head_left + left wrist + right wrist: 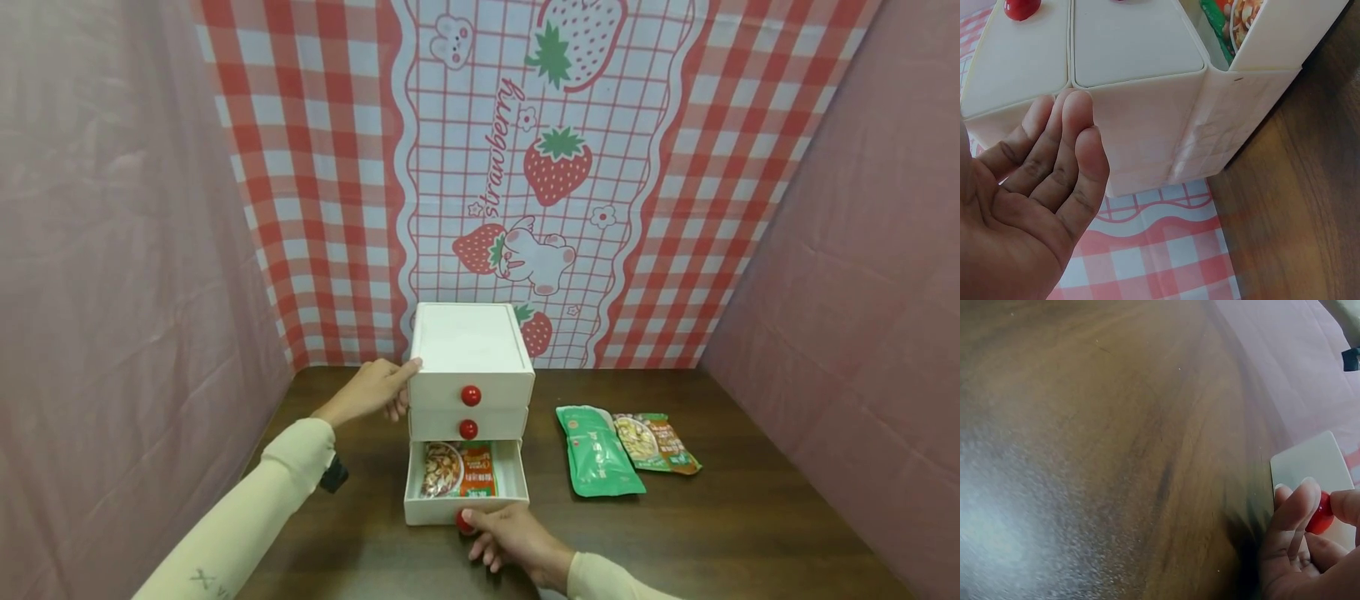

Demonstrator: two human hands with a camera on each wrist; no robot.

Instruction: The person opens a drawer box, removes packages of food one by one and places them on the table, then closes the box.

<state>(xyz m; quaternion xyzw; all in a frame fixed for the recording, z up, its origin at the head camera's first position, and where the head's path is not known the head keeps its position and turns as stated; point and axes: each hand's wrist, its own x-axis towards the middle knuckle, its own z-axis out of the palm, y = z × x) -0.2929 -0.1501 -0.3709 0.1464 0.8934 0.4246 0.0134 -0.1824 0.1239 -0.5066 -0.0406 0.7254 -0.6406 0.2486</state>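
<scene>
A white three-drawer box (471, 337) stands on the table with a round red knob on each drawer. Its bottom drawer (429, 510) is pulled out, and a food packet (459, 469) with a pictured dish lies inside. My right hand (522, 542) pinches the bottom drawer's red knob (1320, 514) between thumb and fingers. At the box's left side, my left hand (372, 389) rests its thumb by the top front corner. In the left wrist view, its fingers (1077, 111) lie against the side wall, slightly bent. The upper two drawers are closed.
To the right of the box lie a green pouch (598, 454) and an orange-and-green food packet (655, 443), partly under the pouch's edge. A red checked strawberry cloth (341, 192) hangs behind, with pink curtains (127, 275) at both sides. The table (720, 533) is dark wood.
</scene>
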